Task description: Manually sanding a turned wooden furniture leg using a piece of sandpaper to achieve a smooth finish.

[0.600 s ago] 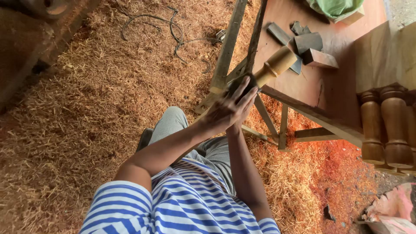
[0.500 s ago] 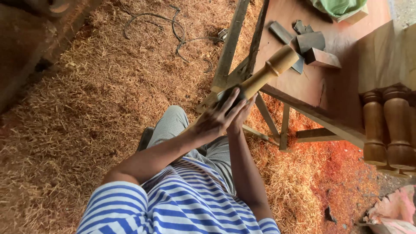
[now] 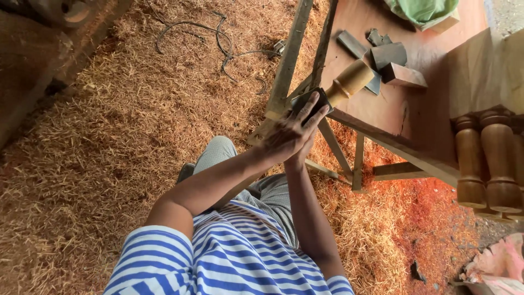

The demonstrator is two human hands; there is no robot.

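A pale turned wooden leg [image 3: 349, 82] slants up from my hands toward the edge of a reddish workbench [image 3: 426, 117]. My left hand [image 3: 286, 136] lies on top of its lower part and presses a dark piece of sandpaper [image 3: 312, 100] around it. Just beneath is my right hand [image 3: 301, 155], mostly hidden by the left, gripping the leg's lower end. I am wearing a blue and white striped shirt and grey trousers.
Dark wooden blocks [image 3: 390, 63] and a green cloth [image 3: 420, 10] lie on the bench. Finished brown turned legs [image 3: 486, 164] stand at the right. Wood shavings [image 3: 109, 142] cover the floor, with a cable [image 3: 218, 38] lying across them. The bench's timber frame [image 3: 289, 54] stands ahead.
My left hand with the sandpaper slid down the leg, then back up toward its thick end. The leg has stayed nearly in place.
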